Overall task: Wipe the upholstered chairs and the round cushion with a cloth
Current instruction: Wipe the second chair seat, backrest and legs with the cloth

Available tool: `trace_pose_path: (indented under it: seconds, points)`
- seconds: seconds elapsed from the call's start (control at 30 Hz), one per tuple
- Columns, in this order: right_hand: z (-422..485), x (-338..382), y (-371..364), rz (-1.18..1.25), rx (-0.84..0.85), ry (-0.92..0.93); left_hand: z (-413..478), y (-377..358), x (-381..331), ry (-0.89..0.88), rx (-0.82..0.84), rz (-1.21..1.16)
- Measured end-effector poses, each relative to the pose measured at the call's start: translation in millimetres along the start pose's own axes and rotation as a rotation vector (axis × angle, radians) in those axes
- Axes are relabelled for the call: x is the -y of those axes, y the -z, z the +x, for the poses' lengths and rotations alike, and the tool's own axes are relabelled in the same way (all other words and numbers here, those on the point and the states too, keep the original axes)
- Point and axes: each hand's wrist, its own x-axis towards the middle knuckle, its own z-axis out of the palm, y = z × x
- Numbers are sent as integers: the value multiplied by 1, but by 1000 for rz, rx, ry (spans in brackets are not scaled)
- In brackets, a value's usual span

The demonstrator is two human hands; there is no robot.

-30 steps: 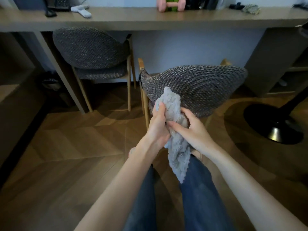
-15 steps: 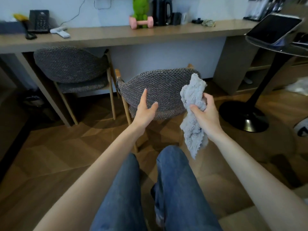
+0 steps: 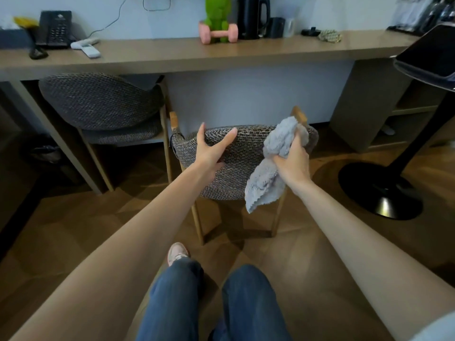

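Head view. Two upholstered chairs: near chair [image 3: 241, 168] at frame centre, far chair [image 3: 98, 99] at upper left under the desk [image 3: 172, 57]. One grey cloth [image 3: 279, 141]. Left hand [image 3: 211, 151], fingers straight and spread, at the near chair's back. Right hand [image 3: 293, 164] grips the bunched cloth at right of centre.

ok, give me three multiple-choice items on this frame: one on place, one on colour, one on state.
1. Where is the pink dumbbell? A on the floor; B on the desk; C on a chair seat.
2. What colour is the cloth? A white; B green; C grey.
3. What is the right hand doing? A gripping the cloth; B hanging empty; C holding a phone.

Key: 1 B, it lies on the desk top by the green figure. 2 C, the bunched cloth is pale grey. 3 A, its fingers curl round the cloth at the near chair.
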Motion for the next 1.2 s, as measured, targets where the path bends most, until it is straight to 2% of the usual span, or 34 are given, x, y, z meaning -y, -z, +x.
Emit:
trace_pose_path:
  seconds: [0.2,0.4,0.5,0.6,0.67,0.73,0.83,1.03,1.2]
  points:
    - [36,-6,-11,-17,-60,97,44,2,-2,-31,-23,-35]
    - [78,4,-41,-16,-13,109,89,14,-8,-133,-81,-34]
    - [97,10,-56,-28,10,88,105,24,0,-214,-124,69]
    - [108,8,-60,-16,79,83,108,30,14,-223,-155,128]
    - [100,-1,-59,33,93,84,103,32,29,-272,-135,255]
    - [82,-22,-64,90,16,106,98,36,50,-325,-61,360]
    - [53,-70,-82,132,-149,47,99,44,81,-243,61,434]
    - [38,-144,-147,168,-55,-308,133,71,131,-10,35,491]
    - [67,-182,-198,191,-165,-479,183,87,173,209,76,547]
